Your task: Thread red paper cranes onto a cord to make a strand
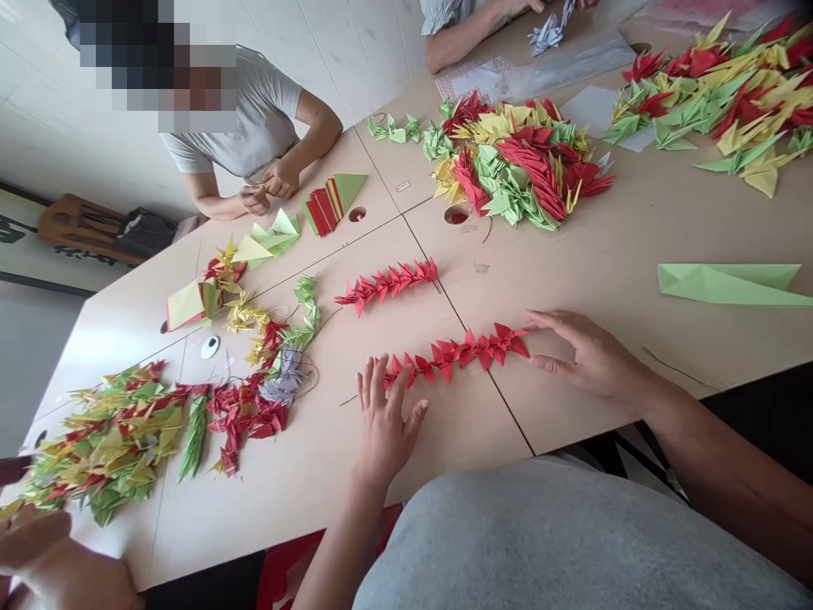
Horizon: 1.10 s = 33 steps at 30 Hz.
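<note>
A string of red paper cranes point(454, 353) lies on the wooden table point(635, 246) between my hands. My left hand point(384, 415) rests flat at its left end, fingers spread and touching the cranes. At the string's right end my right hand point(588, 356) lies open, its fingers stretched toward the last crane. A second red crane string point(387, 285) lies a little farther away.
Piles of red, green and yellow paper cranes sit at the far middle point(514, 161), far right point(717, 85) and near left point(107, 440). A folded green sheet point(730, 284) lies right. A person in a grey shirt point(254, 127) folds paper opposite; other hands show at top and bottom left.
</note>
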Tool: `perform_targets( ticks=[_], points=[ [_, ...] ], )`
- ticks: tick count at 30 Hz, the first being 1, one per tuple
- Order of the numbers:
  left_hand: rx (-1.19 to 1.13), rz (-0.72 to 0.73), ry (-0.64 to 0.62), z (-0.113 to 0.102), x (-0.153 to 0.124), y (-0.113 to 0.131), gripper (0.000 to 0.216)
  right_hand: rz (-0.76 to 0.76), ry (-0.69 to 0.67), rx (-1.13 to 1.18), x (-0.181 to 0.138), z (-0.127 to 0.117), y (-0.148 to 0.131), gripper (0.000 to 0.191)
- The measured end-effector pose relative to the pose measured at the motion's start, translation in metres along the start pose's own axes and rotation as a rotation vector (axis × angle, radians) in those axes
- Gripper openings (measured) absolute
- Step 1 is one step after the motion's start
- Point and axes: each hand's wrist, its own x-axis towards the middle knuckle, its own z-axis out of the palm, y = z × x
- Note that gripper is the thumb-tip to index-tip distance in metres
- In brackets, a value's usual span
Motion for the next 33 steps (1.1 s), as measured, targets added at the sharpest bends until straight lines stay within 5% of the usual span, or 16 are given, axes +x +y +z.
perform_targets(
  ticks=[33],
  points=[
    [-0.024, 0.159, -0.021, 0.004, 0.024, 0.036, 0.037, 0.015, -0.025, 0.006, 0.001, -0.002, -0.002, 0.055]
  ],
)
